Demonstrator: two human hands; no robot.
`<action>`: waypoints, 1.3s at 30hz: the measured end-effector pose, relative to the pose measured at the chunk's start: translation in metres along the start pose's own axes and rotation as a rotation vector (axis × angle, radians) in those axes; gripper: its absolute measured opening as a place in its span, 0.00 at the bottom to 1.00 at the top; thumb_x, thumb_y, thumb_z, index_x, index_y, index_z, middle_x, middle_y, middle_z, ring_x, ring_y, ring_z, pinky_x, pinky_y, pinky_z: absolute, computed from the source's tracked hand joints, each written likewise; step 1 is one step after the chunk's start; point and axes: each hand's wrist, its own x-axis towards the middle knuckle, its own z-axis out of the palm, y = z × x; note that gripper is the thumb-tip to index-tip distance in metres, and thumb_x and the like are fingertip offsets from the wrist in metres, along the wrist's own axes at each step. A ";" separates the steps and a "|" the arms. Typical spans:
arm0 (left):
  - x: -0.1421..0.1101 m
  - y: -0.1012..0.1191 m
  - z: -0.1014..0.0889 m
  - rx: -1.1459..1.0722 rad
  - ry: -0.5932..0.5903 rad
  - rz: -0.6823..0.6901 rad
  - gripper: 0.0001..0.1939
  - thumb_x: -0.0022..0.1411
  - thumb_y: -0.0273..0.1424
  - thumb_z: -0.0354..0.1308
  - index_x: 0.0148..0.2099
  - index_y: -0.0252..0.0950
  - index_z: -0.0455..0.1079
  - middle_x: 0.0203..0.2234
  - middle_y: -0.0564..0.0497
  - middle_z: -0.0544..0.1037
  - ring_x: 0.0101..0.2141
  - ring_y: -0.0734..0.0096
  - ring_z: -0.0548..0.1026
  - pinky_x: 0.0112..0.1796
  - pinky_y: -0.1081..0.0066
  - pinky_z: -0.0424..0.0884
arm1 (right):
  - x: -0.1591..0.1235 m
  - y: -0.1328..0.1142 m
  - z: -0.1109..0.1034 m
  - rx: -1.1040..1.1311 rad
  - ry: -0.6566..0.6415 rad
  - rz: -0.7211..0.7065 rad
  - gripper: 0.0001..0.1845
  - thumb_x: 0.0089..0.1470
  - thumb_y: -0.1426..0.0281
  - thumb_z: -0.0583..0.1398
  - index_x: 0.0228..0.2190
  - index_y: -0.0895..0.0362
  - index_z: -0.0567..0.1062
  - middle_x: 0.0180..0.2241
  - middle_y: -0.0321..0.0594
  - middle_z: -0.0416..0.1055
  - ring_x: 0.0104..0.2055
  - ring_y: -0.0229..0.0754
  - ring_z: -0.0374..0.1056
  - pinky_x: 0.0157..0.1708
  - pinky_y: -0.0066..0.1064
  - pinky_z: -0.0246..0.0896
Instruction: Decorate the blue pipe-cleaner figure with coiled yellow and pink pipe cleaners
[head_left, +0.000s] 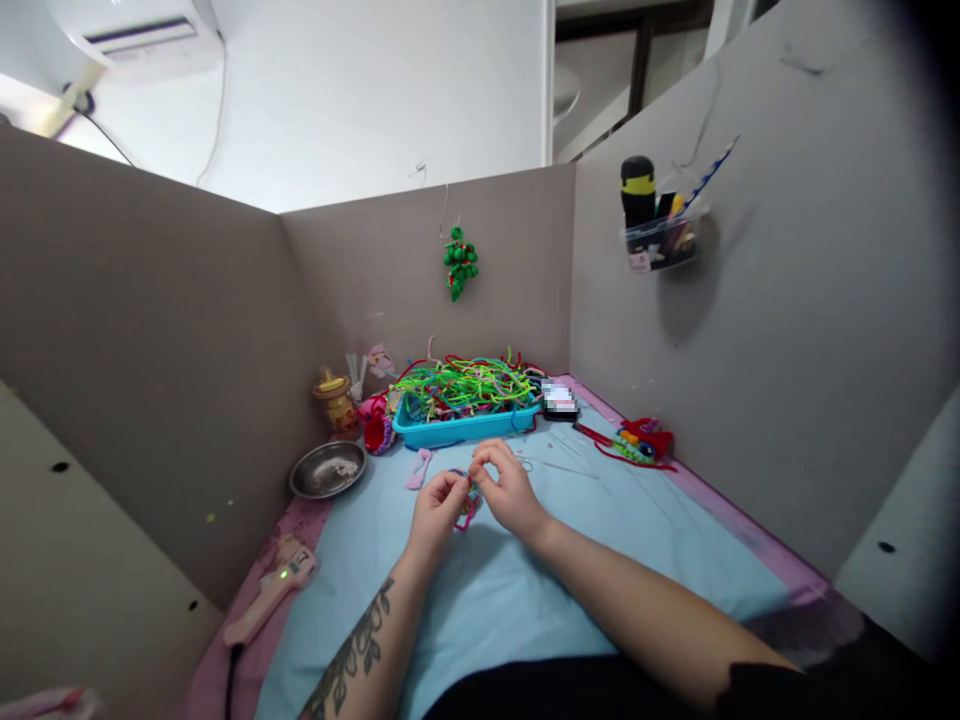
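Observation:
My left hand (439, 502) is closed, its thumb and fingers pinching a small multicoloured yarn piece (466, 518) with a pink strand along its lower edge. From the other side my right hand (511, 492) meets it, thumb and index finger pinched together at the top of the same piece. The two hands almost touch above the light blue cloth (585, 585). Fingers cover much of the piece, so its shape cannot be made out. Just behind my hands lie a pink pin-shaped object (420, 469) and small scissors (525, 463), partly hidden by my right hand.
A blue tray (450, 432) heaped with bright yarn strands (472, 385) stands at the back. Left are a metal bowl (309, 480) with white bits and a pink glue gun (270, 595), its green light lit. Grey panels (420, 320) enclose three sides. Coloured yarn items (645, 440) lie right.

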 end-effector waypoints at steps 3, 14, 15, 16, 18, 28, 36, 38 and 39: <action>-0.002 0.003 0.001 -0.037 0.025 0.006 0.18 0.53 0.45 0.57 0.25 0.35 0.61 0.14 0.60 0.62 0.16 0.82 0.57 0.21 0.77 0.56 | 0.001 0.001 0.000 0.046 -0.004 0.051 0.07 0.51 0.68 0.58 0.24 0.56 0.71 0.31 0.39 0.66 0.38 0.41 0.64 0.41 0.33 0.58; 0.001 -0.003 -0.001 -0.089 0.034 0.003 0.18 0.52 0.42 0.58 0.25 0.33 0.62 0.14 0.60 0.61 0.16 0.83 0.56 0.19 0.78 0.52 | -0.008 0.022 0.016 0.470 -0.093 0.342 0.11 0.40 0.63 0.66 0.23 0.57 0.76 0.31 0.39 0.69 0.36 0.41 0.65 0.39 0.32 0.61; 0.001 -0.003 -0.002 -0.097 0.027 -0.011 0.18 0.52 0.42 0.59 0.25 0.33 0.63 0.14 0.60 0.61 0.16 0.83 0.56 0.19 0.78 0.52 | -0.008 0.023 0.016 0.502 -0.094 0.360 0.10 0.39 0.63 0.67 0.22 0.57 0.76 0.31 0.39 0.69 0.35 0.41 0.65 0.39 0.32 0.61; 0.002 -0.004 -0.002 -0.111 0.023 -0.022 0.18 0.51 0.42 0.59 0.24 0.33 0.62 0.14 0.60 0.61 0.15 0.84 0.55 0.18 0.79 0.51 | -0.007 0.024 0.016 0.527 -0.099 0.371 0.10 0.39 0.63 0.67 0.22 0.57 0.77 0.31 0.38 0.69 0.36 0.41 0.65 0.39 0.32 0.60; 0.002 -0.005 -0.003 -0.154 0.018 -0.036 0.17 0.51 0.41 0.59 0.23 0.33 0.61 0.13 0.60 0.60 0.15 0.84 0.54 0.18 0.79 0.49 | -0.006 0.026 0.015 0.549 -0.122 0.372 0.09 0.40 0.64 0.67 0.25 0.56 0.78 0.31 0.38 0.69 0.37 0.41 0.65 0.40 0.32 0.60; 0.001 -0.004 -0.005 -0.232 -0.052 -0.084 0.16 0.50 0.38 0.58 0.21 0.35 0.57 0.10 0.61 0.58 0.13 0.84 0.51 0.17 0.77 0.45 | 0.001 0.025 0.002 0.468 -0.205 0.230 0.09 0.44 0.62 0.65 0.24 0.55 0.79 0.27 0.39 0.69 0.33 0.40 0.65 0.37 0.32 0.60; -0.001 0.003 -0.005 -0.150 -0.057 -0.066 0.19 0.52 0.42 0.59 0.22 0.34 0.58 0.11 0.60 0.59 0.13 0.84 0.54 0.18 0.78 0.52 | 0.002 0.034 0.000 0.452 -0.160 0.229 0.07 0.44 0.64 0.65 0.24 0.55 0.79 0.28 0.39 0.70 0.34 0.40 0.65 0.38 0.32 0.60; -0.001 0.004 -0.004 -0.148 -0.046 -0.065 0.19 0.52 0.43 0.59 0.23 0.34 0.59 0.12 0.60 0.60 0.13 0.84 0.54 0.18 0.78 0.54 | 0.001 0.035 0.001 0.464 -0.176 0.257 0.08 0.44 0.64 0.65 0.26 0.56 0.79 0.30 0.40 0.70 0.35 0.41 0.66 0.38 0.32 0.60; -0.001 0.004 -0.004 -0.151 -0.040 -0.063 0.19 0.52 0.43 0.59 0.23 0.34 0.59 0.12 0.61 0.60 0.13 0.84 0.54 0.18 0.78 0.54 | 0.001 0.035 0.002 0.480 -0.194 0.277 0.09 0.43 0.64 0.65 0.29 0.55 0.79 0.31 0.40 0.71 0.35 0.41 0.66 0.38 0.33 0.61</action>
